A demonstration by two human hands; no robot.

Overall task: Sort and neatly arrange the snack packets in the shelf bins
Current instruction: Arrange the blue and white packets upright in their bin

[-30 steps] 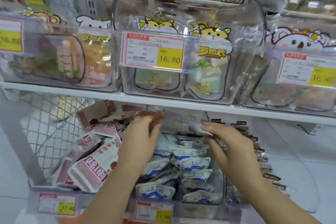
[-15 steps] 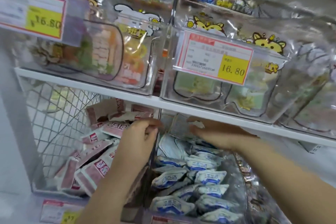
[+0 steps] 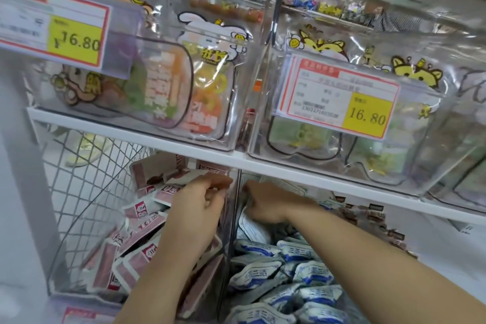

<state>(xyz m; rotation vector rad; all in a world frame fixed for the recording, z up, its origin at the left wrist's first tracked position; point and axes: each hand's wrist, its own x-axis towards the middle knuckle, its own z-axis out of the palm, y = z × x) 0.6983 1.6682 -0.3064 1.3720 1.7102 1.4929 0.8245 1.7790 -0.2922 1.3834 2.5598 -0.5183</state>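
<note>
In our left clear bin (image 3: pixel 63 284), at 8 o'clock, flat pink packets (image 3: pixel 131 268) lie jumbled, long axes mostly toward 2 o'clock. In the right bin (image 3: pixel 231 244), at 5 o'clock, puffy blue-and-white packets (image 3: pixel 310 273) lie roughly 9 to 3. Our left grip (image 3: pixel 200 200) curls over the pink ones at the back; our right grip (image 3: pixel 265 202) reaches behind the blue ones. We cannot tell whether either pinches a packet.

Whether anything is held by the right hand (image 3: pixel 268 204) is hidden beneath its palm. Below the grip, a price label (image 3: pixel 79 317) is cut off and blurred.
</note>
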